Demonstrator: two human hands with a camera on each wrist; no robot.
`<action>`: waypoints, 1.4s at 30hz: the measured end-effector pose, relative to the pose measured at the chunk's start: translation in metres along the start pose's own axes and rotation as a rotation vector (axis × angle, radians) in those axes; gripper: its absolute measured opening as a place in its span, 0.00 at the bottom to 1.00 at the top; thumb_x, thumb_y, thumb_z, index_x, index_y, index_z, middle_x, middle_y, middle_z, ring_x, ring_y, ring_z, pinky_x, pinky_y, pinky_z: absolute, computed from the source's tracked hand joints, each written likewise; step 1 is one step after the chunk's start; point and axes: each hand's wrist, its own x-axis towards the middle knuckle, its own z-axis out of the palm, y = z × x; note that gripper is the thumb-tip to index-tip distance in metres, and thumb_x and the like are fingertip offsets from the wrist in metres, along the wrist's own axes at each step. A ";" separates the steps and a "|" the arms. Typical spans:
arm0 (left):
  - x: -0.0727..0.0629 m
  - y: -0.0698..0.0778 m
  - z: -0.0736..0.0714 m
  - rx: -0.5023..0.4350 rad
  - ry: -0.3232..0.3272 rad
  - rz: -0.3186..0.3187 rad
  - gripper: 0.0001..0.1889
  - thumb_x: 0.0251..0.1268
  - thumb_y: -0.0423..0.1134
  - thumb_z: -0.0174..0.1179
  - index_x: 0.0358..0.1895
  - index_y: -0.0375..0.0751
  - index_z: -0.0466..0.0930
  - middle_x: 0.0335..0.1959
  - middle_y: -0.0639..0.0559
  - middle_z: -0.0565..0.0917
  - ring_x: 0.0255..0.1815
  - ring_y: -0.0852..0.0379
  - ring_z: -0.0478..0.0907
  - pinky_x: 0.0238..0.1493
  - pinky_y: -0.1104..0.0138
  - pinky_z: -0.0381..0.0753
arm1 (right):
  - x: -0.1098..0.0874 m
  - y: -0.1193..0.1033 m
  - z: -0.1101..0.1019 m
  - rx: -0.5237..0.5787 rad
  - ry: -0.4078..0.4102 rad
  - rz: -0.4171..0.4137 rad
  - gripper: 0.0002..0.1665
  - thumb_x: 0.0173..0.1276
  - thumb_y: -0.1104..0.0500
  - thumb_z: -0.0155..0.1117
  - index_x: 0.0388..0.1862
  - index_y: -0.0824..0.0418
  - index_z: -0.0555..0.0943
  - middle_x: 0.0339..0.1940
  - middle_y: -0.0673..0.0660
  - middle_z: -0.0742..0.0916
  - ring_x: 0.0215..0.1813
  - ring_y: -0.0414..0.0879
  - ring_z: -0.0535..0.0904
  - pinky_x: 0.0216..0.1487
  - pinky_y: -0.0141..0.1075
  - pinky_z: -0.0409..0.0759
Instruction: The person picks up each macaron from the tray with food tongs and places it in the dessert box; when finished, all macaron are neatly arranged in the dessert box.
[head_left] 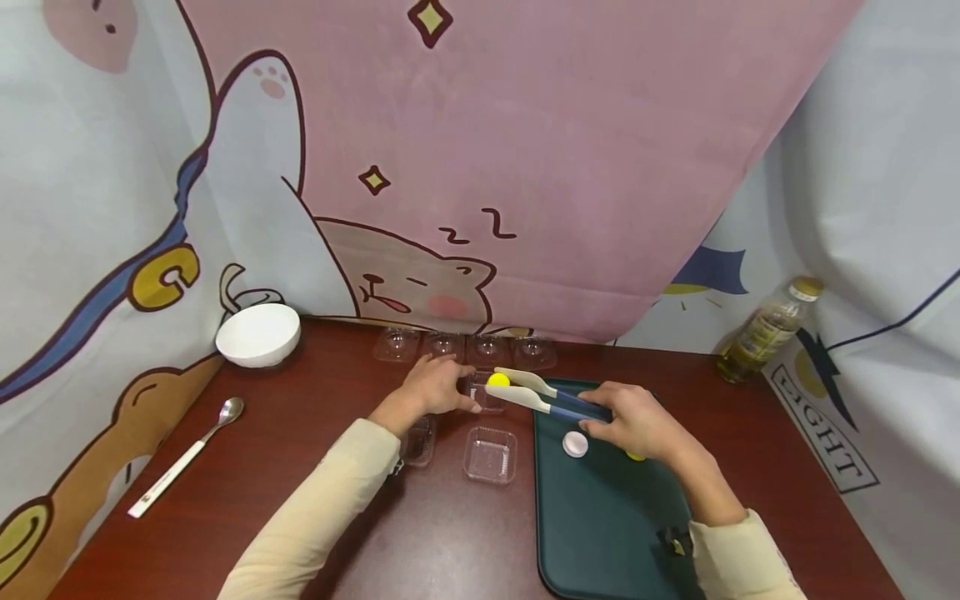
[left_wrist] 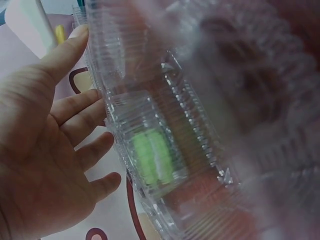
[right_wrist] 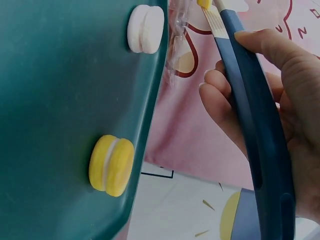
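Tongs (head_left: 570, 414) with blue handles sit in the right hand (head_left: 633, 419), its thumb on one side and its fingers bent round the other, pinching the arms so the pale tips squeeze a yellow macaron (head_left: 498, 380) and it does not drop. That macaron is past the left edge of the green tray (head_left: 596, 533), by the rim of a clear tub (head_left: 491, 402); I cannot tell if it is right over the tub. The left hand (head_left: 438, 385) is beside the tub with fingers spread and thumb apart, maybe to stop the light plastic from sliding, but I cannot tell how hard it touches. Through clear plastic, the left wrist view shows a green macaron (left_wrist: 152, 156) lying in a tub; which tub, I cannot tell. One more tub (head_left: 491, 467) is nearer the worktop's front edge, and clear domes (head_left: 442, 344) stand in a row along its back edge. On the tray, a white macaron (head_left: 575, 444) lies near the left edge and a second yellow macaron (right_wrist: 112, 165) nearer the far right corner, well apart, which leaves room for the tongs. The white bowl (head_left: 258, 336) at the back left corner, the spoon (head_left: 187, 457) by the left edge and the oil bottle (head_left: 765, 335) at the back right corner are out of both hands' way.
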 end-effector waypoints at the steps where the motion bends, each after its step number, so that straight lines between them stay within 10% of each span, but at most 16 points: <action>1: 0.000 0.000 0.001 -0.003 -0.001 -0.002 0.40 0.55 0.63 0.72 0.71 0.53 0.74 0.73 0.49 0.75 0.80 0.49 0.61 0.82 0.46 0.51 | 0.000 0.000 0.001 0.000 -0.006 -0.005 0.22 0.65 0.53 0.72 0.55 0.61 0.87 0.41 0.51 0.88 0.34 0.38 0.75 0.32 0.29 0.74; 42: -0.003 0.004 -0.002 0.024 0.030 0.013 0.41 0.53 0.62 0.73 0.70 0.51 0.76 0.69 0.48 0.79 0.71 0.46 0.74 0.78 0.50 0.60 | 0.007 -0.008 0.021 -0.064 -0.014 0.001 0.23 0.63 0.53 0.74 0.55 0.61 0.86 0.43 0.55 0.89 0.33 0.38 0.75 0.32 0.31 0.74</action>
